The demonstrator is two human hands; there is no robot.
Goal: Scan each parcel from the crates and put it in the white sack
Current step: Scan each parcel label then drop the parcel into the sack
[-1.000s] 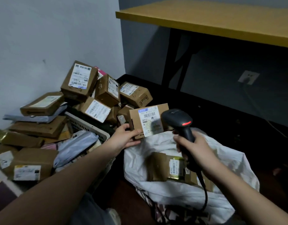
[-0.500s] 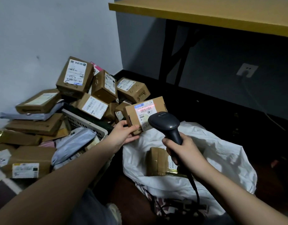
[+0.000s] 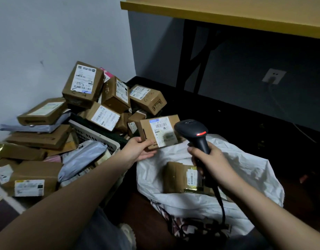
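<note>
Pulled back from the label since half a second ago: scanner [image 3: 192, 131] now up and to the right of the held parcel [image 3: 160, 131], no red line across the barcode any longer, only a red lamp lit on the scanner head. Held parcel lifted at the sack's far-left edge, label facing up toward the camera, long axis running left to right, slightly tilted.

Left hand [image 3: 139, 150] under the parcel's near-left corner, thumb on top, fingers [image 3: 148, 156] curled beneath, pinching it. Right hand [image 3: 208, 163] wrapped tight round the scanner handle, cable trailing down toward the lap.

White sack [image 3: 251, 170] open directly below and to the right of the held parcel, mouth just beside the left hand; left hand clearly the nearer one for the drop, probably a short move right and down. One gold-taped parcel [image 3: 177, 177] already lying in the sack.

Count: one scanner, one sack, one parcel in hand, one visible in the sack. White crate [image 3: 94, 134] at left heaped with roughly a dozen or more brown boxes and grey mailers; a second, darker crate seemingly behind it, mostly buried. Exact tally not possible.
</note>
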